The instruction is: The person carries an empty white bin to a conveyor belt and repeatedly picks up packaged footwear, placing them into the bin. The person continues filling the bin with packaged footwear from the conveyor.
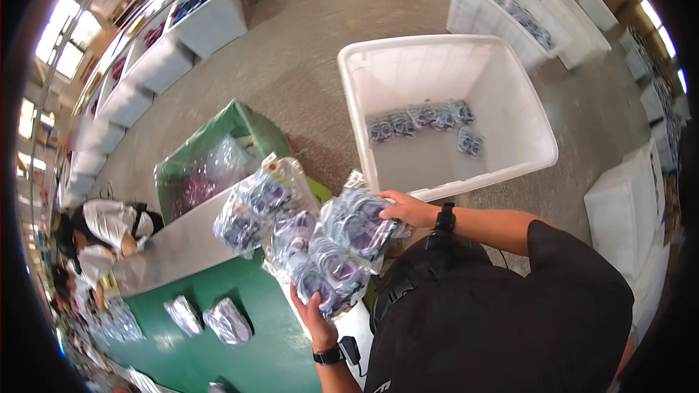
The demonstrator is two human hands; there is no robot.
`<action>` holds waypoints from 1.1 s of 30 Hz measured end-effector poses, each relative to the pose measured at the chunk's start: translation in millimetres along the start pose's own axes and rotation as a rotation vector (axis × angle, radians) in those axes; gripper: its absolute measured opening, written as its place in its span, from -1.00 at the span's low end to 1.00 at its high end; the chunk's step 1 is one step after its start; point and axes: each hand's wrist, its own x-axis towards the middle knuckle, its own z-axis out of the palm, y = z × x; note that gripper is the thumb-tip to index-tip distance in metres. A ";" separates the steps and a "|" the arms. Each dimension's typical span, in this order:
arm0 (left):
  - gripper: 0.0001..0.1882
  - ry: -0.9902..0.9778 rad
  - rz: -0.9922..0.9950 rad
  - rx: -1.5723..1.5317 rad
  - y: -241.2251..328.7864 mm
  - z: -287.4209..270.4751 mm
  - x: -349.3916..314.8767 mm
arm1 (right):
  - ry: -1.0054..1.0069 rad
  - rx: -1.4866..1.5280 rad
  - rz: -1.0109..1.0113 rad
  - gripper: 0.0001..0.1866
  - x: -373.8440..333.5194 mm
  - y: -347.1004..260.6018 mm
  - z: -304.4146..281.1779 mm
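Note:
My right hand (409,209) is closed on the edge of a clear plastic pack (358,222) holding blue-grey and purple looped items, perhaps footwear. Below it, my left hand (318,326) grips the lower edge of another such pack (331,266), thumb on top. The two packs lie against each other in front of my body. Just left of them, more of these packs (251,207) sit piled at the end of the green work surface (277,298). What exactly is inside the bags is hard to make out through the shiny film.
A large white bin (444,47) stands ahead, with several similar packs (422,118) on its bottom. To the left is a green bin (171,175) lined with loose plastic. Wrapped packs (229,322) lie on the green surface; co-workers (109,225) sit along it. Other white bins (502,14) line both sides.

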 end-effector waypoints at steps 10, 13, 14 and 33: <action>-0.21 -0.176 -0.410 0.205 -87.1 155.9 100.5 | 0.227 0.186 0.300 -0.33 -37.1 65.2 -186.6; -0.21 -0.216 -0.486 0.266 -122.7 200.6 123.3 | 0.292 0.232 0.386 -0.34 -38.3 82.9 -234.5; -0.22 -0.193 -0.535 0.316 -131.7 214.0 129.6 | 0.290 0.209 0.350 -0.35 -41.1 87.9 -251.8; -0.51 -0.204 -0.384 0.561 -198.1 219.9 158.6 | 0.734 -0.288 0.299 -0.26 -34.0 167.3 -434.4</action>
